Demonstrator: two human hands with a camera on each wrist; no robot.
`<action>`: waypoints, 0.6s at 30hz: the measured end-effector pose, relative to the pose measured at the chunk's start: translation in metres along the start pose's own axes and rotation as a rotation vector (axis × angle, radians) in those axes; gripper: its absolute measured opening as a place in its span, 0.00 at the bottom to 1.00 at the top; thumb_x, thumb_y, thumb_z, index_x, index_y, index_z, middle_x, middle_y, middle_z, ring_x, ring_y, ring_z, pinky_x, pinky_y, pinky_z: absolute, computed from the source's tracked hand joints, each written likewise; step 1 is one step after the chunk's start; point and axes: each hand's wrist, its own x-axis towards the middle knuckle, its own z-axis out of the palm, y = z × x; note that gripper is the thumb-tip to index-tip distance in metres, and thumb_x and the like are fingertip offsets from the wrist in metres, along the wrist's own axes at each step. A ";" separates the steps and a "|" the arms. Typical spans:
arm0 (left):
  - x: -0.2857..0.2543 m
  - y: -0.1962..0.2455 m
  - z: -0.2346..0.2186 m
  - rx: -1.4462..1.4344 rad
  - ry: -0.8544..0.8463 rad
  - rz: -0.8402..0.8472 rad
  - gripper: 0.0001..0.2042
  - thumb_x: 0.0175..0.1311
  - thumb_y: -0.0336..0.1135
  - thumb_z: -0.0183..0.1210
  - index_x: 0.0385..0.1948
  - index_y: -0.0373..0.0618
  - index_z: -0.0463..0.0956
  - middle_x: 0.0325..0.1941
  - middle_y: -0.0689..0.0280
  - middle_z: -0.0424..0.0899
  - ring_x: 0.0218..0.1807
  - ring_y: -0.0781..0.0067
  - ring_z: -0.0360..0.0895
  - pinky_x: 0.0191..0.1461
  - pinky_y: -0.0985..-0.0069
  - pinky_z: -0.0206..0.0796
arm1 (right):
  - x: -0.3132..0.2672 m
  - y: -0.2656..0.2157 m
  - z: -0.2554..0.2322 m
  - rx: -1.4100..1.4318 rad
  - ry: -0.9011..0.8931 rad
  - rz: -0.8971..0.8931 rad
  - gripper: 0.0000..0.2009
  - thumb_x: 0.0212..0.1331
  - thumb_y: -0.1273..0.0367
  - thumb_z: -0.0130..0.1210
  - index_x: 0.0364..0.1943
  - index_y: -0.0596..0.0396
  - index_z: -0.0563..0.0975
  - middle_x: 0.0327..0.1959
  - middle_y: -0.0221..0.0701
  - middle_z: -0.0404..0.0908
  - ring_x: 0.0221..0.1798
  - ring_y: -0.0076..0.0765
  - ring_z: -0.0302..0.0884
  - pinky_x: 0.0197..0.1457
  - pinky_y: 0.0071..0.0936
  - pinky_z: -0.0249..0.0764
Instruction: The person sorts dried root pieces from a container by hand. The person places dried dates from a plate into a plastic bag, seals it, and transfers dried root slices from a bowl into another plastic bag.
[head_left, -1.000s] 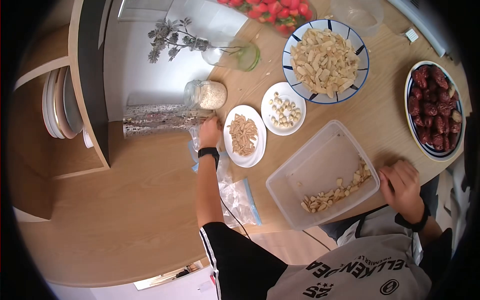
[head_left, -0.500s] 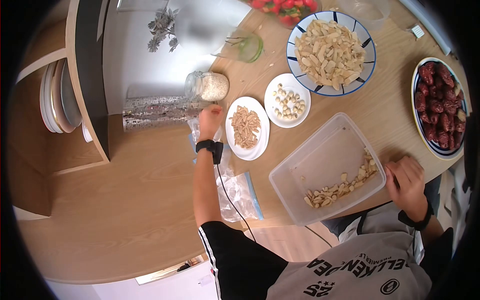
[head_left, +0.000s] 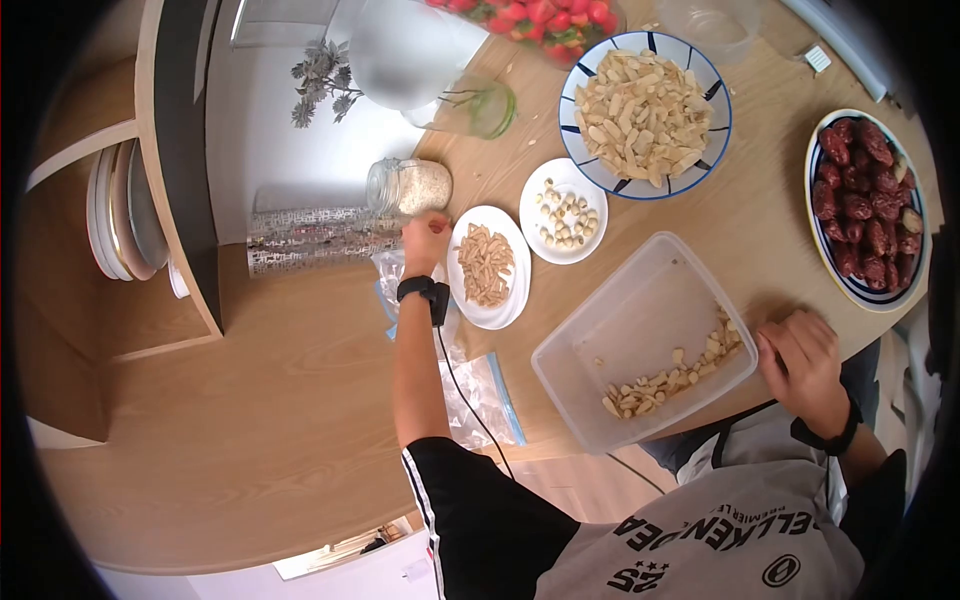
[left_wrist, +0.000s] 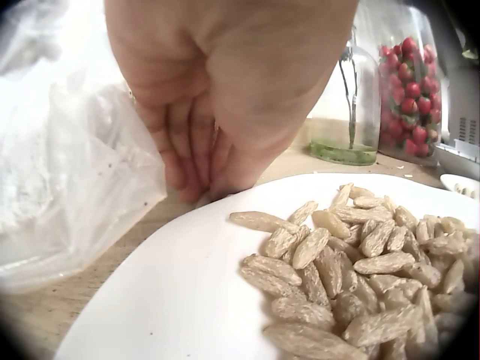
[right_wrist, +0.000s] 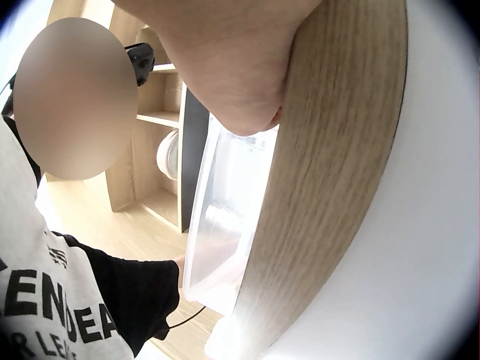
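Observation:
In the head view my left hand (head_left: 427,242) is beside a white plate (head_left: 519,296) of long, tan, wrinkled raisin-like pieces (head_left: 486,265). The left wrist view shows its fingers bent downward and drawn together, thumb tip close to the plate's rim, with nothing visible between them. A crumpled clear plastic bag (left_wrist: 90,172) lies next to this hand. At the table's front edge, my right hand (head_left: 803,368) rests with loosely bent fingers, right by a clear plastic container (head_left: 640,290). Cream-coloured dried flakes (head_left: 650,393) lie along one side inside it.
Around stand a bowl (head_left: 722,120) of cream flakes, a small plate (head_left: 563,168) of pale round seeds, an oval dish (head_left: 925,245) of dried red dates, a grain jar (head_left: 420,187), a glass vase (head_left: 490,108) and red fruit (head_left: 540,15). Zip bags (head_left: 480,400) lie behind the left arm.
The left hand turns slightly at the wrist, its fingers drawing in. The right hand stays by the container. The whole view shifts a little with the head.

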 end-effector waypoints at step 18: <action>-0.103 0.055 -0.069 -0.141 0.172 0.015 0.11 0.65 0.36 0.69 0.40 0.37 0.86 0.39 0.59 0.91 0.41 0.66 0.89 0.46 0.70 0.79 | -0.010 0.005 0.004 0.002 0.080 -0.040 0.05 0.56 0.77 0.62 0.34 0.60 0.78 0.28 0.40 0.76 0.32 0.53 0.76 0.36 0.46 0.71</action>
